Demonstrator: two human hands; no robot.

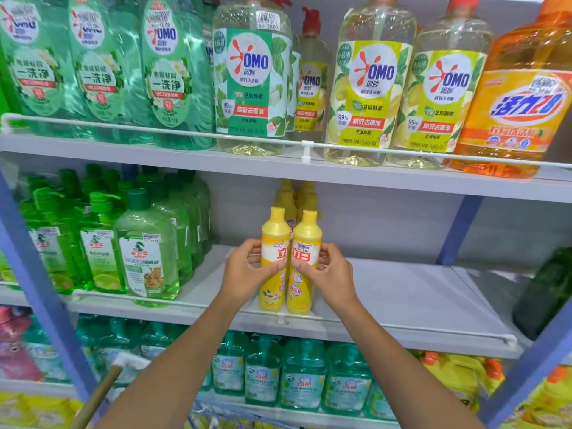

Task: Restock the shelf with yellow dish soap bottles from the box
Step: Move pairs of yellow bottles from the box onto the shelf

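Two yellow dish soap bottles stand side by side at the front of the middle shelf [402,292]. My left hand [244,270] grips the left bottle [272,289] around its label. The right bottle [301,292] is held the same way by my right hand [331,274]. Behind this pair stand more yellow bottles [294,196] in two rows reaching to the back of the shelf. The box is not in view.
Green pump bottles [145,249] fill the middle shelf's left part. A dark green bottle [548,292] leans at its right end. A white wire rail [402,327] runs along the shelf front. Large bottles line the top shelf [185,156]; teal bottles [303,373] stand below.
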